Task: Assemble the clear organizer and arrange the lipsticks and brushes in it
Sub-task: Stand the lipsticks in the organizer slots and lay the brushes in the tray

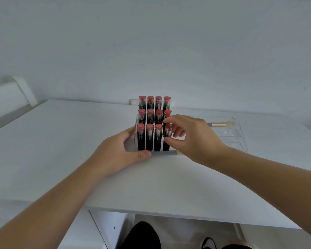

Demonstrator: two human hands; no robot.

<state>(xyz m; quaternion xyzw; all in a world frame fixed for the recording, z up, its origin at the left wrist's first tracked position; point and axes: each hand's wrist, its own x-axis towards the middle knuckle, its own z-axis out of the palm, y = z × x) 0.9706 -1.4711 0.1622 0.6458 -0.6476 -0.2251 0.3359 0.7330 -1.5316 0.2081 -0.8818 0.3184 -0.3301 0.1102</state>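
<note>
our right hand (190,137) pinches the last lipstick (167,139) at the front right slot of the clear organizer (135,133); left hand (118,151) fingers curl round its left wall. the lipstick seems light, stiff and slick, so we'd grip mid-barrel.

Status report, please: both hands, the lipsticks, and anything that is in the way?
Left hand grips organizer side. Right hand pinches front-right lipstick, eleven others standing in slots. Brush in clear tray at right; nothing blocking.

Clear glossy plastic organizer (135,135) — matt white table (61,141), smooth.
</note>
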